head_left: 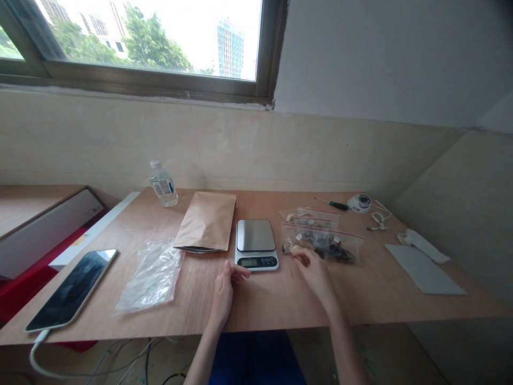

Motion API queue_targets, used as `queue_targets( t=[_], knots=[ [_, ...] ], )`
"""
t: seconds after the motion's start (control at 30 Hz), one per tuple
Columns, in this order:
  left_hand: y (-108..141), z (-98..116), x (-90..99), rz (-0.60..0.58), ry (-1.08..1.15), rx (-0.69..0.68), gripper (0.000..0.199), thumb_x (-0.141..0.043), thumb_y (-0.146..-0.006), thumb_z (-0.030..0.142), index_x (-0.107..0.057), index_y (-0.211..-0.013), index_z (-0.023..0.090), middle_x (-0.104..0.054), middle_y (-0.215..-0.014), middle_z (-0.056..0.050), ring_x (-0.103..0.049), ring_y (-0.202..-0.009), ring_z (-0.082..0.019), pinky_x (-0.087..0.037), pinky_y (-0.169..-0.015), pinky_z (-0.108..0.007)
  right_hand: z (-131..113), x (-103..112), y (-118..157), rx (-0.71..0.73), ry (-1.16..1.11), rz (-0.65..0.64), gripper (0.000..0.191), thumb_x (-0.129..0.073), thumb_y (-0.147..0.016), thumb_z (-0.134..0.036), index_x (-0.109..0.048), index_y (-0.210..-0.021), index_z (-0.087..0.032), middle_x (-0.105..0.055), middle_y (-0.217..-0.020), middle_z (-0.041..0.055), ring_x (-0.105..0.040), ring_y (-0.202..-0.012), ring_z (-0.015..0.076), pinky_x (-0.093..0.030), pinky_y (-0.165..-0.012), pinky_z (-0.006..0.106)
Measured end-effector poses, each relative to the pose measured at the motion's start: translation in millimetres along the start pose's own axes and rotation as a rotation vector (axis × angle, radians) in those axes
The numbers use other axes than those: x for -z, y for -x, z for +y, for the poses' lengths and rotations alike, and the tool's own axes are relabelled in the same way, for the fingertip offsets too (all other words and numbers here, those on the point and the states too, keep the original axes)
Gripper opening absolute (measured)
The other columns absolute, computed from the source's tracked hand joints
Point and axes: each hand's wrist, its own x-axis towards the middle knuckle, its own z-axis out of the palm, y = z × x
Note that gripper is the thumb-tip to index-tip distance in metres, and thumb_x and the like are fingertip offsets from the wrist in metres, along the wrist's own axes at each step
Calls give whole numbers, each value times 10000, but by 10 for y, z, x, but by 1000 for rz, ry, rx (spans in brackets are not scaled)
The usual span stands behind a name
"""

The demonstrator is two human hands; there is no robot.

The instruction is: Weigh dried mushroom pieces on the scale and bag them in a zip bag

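Note:
A kitchen scale [256, 235] with a steel plate and a small display stands mid-table, nothing on its plate. My left hand [226, 289] is at its near left corner, fingers loosely stretched toward the display. To the right lie clear zip bags with red seals; the nearer zip bag [344, 248] contains dark and pale small items, and a farther zip bag [312, 215] lies behind it. My right hand [316, 272] has its fingers closed at the near left corner of the nearer bag. The fingertips are partly hidden.
Left of the scale are a brown paper pouch [208, 219], an unfilled clear bag [152, 278], a water bottle [164, 187] and a phone [74, 289] on a cable. Rightward lie a screwdriver [339, 205], a white dome camera [359, 203] and a white sheet [427, 272].

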Motion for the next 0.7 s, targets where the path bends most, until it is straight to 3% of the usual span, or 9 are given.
queue_targets(
  t=[0.17,0.33,0.47,0.6,0.7],
  knots=[
    [-3,23,-5,6,10,12,637,-186,-936,502,-692,-730,174,-665,-701,-45,-574,-679,-176,-434,-692,-305,-372,-308,-319,74,-105,-44,175,-486,-776,-244,-631,-858,-192,-682,-857,55,-632,-787,201,-489,-732,323],
    [-9,32,-14,3,25,19,652,-178,-934,505,-691,-710,170,-669,-703,-54,-574,-672,-181,-433,-691,-314,-451,-576,-593,123,-129,-41,209,-511,-808,-295,-650,-921,-186,-703,-931,68,-644,-876,215,-487,-823,356],
    [-9,26,-16,-3,7,23,665,-162,-934,510,-694,-724,172,-674,-718,-60,-580,-691,-190,-438,-708,-324,-290,-596,-550,221,-66,100,251,-452,-865,-304,-647,-972,-189,-651,-1117,107,-568,-1095,233,-408,-979,406],
    [-8,36,-16,-13,21,31,650,-175,-931,512,-692,-731,174,-682,-735,-61,-583,-694,-192,-445,-717,-328,74,-502,-349,210,93,278,286,-390,-890,-283,-634,-990,-172,-610,-1153,144,-517,-1140,251,-381,-994,459],
    [-10,44,-14,-10,14,28,651,-172,-929,516,-689,-728,175,-686,-752,-66,-587,-703,-195,-451,-728,-330,328,-446,-238,191,219,335,294,-384,-882,-275,-625,-1016,-173,-572,-1209,152,-474,-1183,264,-357,-1004,492]
  ],
)
